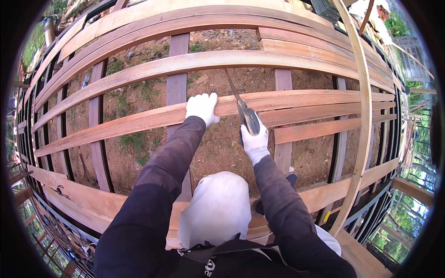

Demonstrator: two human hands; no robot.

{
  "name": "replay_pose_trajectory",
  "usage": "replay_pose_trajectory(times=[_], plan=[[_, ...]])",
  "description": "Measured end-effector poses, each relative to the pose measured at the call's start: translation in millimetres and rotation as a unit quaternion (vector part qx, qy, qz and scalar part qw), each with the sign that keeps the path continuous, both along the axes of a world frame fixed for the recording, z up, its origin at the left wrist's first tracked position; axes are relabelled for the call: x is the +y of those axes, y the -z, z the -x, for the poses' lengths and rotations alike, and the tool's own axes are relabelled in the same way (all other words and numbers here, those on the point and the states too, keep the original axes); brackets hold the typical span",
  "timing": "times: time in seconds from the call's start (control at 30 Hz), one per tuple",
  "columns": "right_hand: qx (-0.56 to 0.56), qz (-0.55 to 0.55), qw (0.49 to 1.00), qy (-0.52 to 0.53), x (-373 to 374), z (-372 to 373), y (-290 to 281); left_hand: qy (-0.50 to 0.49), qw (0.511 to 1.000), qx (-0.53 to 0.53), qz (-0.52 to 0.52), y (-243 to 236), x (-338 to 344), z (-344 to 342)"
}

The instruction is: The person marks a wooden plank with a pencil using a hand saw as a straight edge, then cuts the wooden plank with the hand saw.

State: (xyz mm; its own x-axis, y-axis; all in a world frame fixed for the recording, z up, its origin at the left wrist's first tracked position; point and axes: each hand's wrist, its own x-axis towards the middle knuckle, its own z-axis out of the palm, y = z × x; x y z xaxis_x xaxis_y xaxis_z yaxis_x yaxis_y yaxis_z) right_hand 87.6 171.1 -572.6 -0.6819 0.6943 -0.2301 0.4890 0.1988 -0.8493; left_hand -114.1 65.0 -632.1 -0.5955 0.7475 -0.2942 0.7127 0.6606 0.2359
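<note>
My left hand point(202, 107), in a white glove, grips the top edge of a long reddish wooden plank point(130, 121) that runs left to right across the frame. My right hand point(254, 137), also gloved in white, is closed around the dark handle of a hand tool point(242, 105). Its thin shaft rises up and to the left, crossing the same plank just right of my left hand and ending near the plank above point(185, 62). The tool's tip is hard to make out. Both arms wear dark sleeves.
Several parallel wooden planks lie spaced over purple-grey metal joists point(177, 69), with bare dirt and grass patches below the gaps. A thin wooden batten point(365, 116) stands upright at the right. Wider boards point(79, 194) run beneath me. My white-clad knee point(218, 204) is bent forward.
</note>
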Motion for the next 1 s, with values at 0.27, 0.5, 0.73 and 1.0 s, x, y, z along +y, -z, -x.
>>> replay_pose_trajectory(times=[0.27,0.5,0.73,1.0], plan=[[-0.012,0.03,0.999,-0.029,-75,-125,-87,-0.011,0.999,-0.01,0.048,-5,-41,31],[-0.057,-0.079,0.995,-0.01,28,44,19,0.007,1.0,-0.003,-0.016,-3,12,1],[0.023,0.054,0.997,0.055,-89,-103,-63,-0.012,0.999,0.002,0.044,-6,-42,21],[-0.059,0.051,0.997,-0.026,27,37,16,0.019,0.999,-0.025,0.02,3,-9,-3]])
